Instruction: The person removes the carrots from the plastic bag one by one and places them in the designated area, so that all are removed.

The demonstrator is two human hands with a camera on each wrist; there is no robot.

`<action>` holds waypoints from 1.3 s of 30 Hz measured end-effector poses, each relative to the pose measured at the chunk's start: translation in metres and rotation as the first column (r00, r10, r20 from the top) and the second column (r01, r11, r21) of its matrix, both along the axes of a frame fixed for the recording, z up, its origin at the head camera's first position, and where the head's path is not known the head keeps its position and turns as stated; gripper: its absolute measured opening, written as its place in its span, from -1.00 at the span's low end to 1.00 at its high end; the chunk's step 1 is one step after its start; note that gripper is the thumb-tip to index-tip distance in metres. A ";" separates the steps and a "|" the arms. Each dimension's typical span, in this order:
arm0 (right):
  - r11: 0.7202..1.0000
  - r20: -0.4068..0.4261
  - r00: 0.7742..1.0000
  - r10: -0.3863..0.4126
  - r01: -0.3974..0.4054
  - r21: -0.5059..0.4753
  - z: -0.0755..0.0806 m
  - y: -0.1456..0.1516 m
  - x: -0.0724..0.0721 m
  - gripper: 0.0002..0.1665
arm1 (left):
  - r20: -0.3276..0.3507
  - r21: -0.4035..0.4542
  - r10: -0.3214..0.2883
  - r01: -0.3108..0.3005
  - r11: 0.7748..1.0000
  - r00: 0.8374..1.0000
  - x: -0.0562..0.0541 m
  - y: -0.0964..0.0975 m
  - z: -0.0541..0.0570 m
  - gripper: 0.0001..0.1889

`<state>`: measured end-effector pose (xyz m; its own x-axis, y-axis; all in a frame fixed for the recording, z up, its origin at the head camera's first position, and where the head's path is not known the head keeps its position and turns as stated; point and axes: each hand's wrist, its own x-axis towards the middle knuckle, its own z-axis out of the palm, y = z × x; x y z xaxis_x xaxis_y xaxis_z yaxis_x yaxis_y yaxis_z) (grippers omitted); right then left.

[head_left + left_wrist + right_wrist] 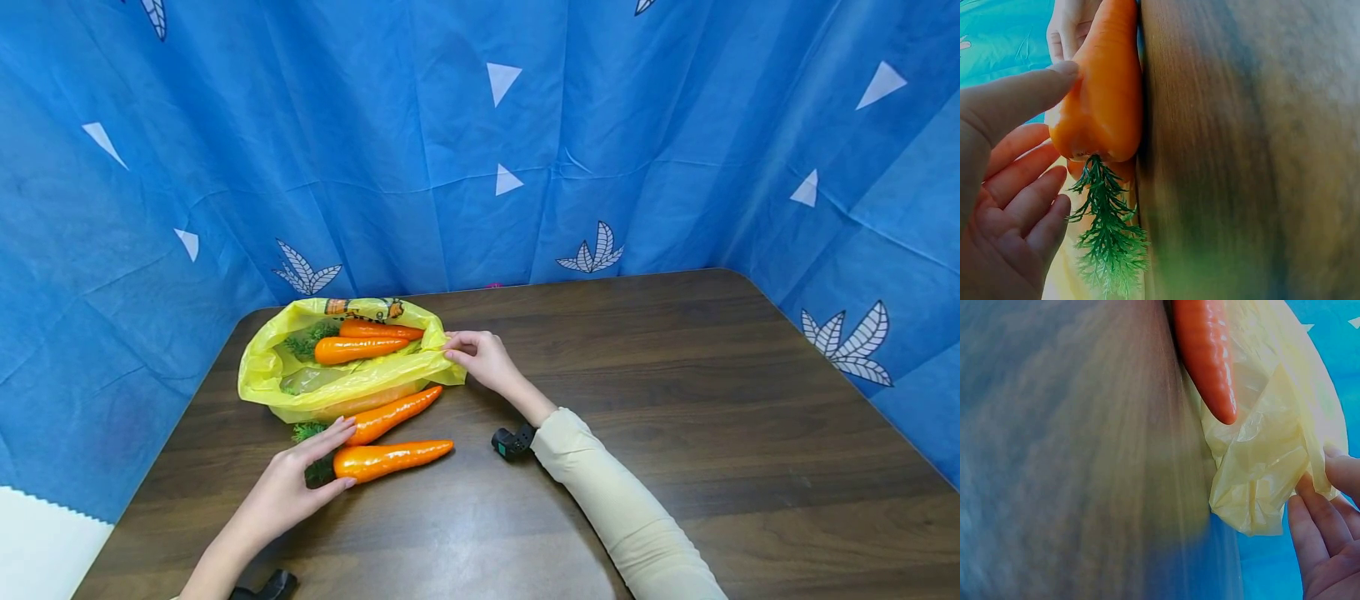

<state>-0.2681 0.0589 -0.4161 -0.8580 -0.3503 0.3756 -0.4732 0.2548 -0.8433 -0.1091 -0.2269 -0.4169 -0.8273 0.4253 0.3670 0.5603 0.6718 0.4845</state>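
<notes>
A yellow plastic bag (pixel 258 371) lies at the back left of the table with its mouth open. Two orange carrots (pixel 360 350) with green tops rest inside it. At the right end of the rim, my right hand (pixel 486 360) pinches the bag's edge between thumb and fingers. In front of the bag lie two more carrots, a farther one (pixel 397 414) close against it and a nearer one (pixel 397 458). My left hand (pixel 296 479) spreads over their leafy ends, thumb at the nearer carrot and fingers reaching to the farther one. Green leaves (pixel 1107 231) hang from a carrot in the left wrist view.
The dark wooden table (pixel 675 400) extends to the right. A blue curtain (pixel 450 150) with leaf and triangle prints hangs behind and along both sides. Small black cameras (pixel 513 442) sit at my wrists. A white surface (pixel 41 542) shows at the lower left.
</notes>
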 end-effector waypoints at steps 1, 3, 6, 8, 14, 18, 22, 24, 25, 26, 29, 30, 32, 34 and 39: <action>1.000 -0.002 1.000 0.000 0.000 -0.002 0.000 0.000 0.000 -0.94 | -0.001 0.004 0.001 -0.001 1.000 1.000 0.000 0.000 0.000 -0.30; 1.000 0.000 1.000 -0.002 0.002 -0.003 0.000 0.000 -0.001 -0.94 | -0.006 0.014 0.002 -0.002 1.000 1.000 0.000 0.000 0.000 -0.30; 1.000 -0.011 1.000 -0.001 0.001 -0.003 0.001 0.000 -0.001 -0.94 | -0.012 0.039 0.003 -0.002 0.999 1.000 0.000 0.000 0.001 -0.31; 1.000 -0.014 1.000 0.000 0.000 0.000 0.002 0.000 -0.002 -0.94 | -0.015 0.058 0.005 -0.004 0.998 1.000 0.000 0.000 0.003 -0.32; 1.000 -0.023 1.000 0.005 -0.005 0.002 0.005 -0.002 -0.001 -0.95 | 0.001 0.116 0.018 -0.018 0.993 1.000 0.000 0.001 0.009 -0.38; 1.000 -0.016 1.000 0.013 -0.013 -0.002 0.006 -0.003 -0.001 -0.94 | 0.033 0.155 0.026 -0.031 0.987 0.999 -0.001 0.002 0.016 -0.40; 1.000 -0.006 1.000 0.009 -0.009 0.003 0.007 -0.003 -0.001 -0.94 | 0.042 0.181 0.042 -0.049 0.982 0.998 -0.009 -0.001 0.028 -0.41; 1.000 -0.003 1.000 0.008 -0.008 0.002 0.007 -0.003 -0.001 -0.94 | 0.034 0.198 0.056 -0.062 0.978 0.998 -0.016 -0.003 0.035 -0.43; 1.000 0.001 1.000 0.007 -0.007 0.002 0.007 -0.002 0.000 -0.93 | 0.034 0.213 0.062 -0.068 0.975 0.997 -0.020 -0.005 0.039 -0.45; 1.000 0.004 1.000 0.005 -0.005 0.002 0.007 -0.001 0.000 -0.93 | 0.035 0.225 0.074 -0.080 0.971 0.997 -0.025 -0.006 0.043 -0.47; 1.000 0.000 1.000 -0.003 0.003 0.007 0.006 0.000 -0.001 -0.93 | 0.055 0.303 0.108 -0.120 0.945 0.993 -0.042 -0.010 0.053 -0.56; 1.000 0.000 1.000 -0.007 0.007 0.011 0.005 0.001 -0.001 -0.93 | 0.064 0.333 0.122 -0.137 0.933 0.990 -0.049 -0.011 0.055 -0.58; 1.000 -0.003 1.000 -0.012 0.012 0.018 0.004 0.001 -0.001 -0.93 | 0.077 0.383 0.147 -0.165 0.909 0.986 -0.061 -0.013 0.058 -0.62; 1.000 -0.001 1.000 -0.012 0.012 0.021 0.002 0.001 0.000 -0.93 | 0.090 0.422 0.162 -0.185 0.887 0.983 -0.071 -0.015 0.059 -0.62; 1.000 0.007 1.000 -0.004 0.004 0.013 0.001 0.000 0.003 -0.93 | 0.167 0.420 0.130 -0.190 0.888 0.977 -0.089 -0.022 0.054 -0.59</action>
<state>-0.2655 0.0593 -0.4154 -0.8618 -0.3519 0.3653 -0.4665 0.2675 -0.8431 -0.1977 -0.2492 -0.3631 -0.9236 0.1076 0.3680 0.3749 0.4553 0.8076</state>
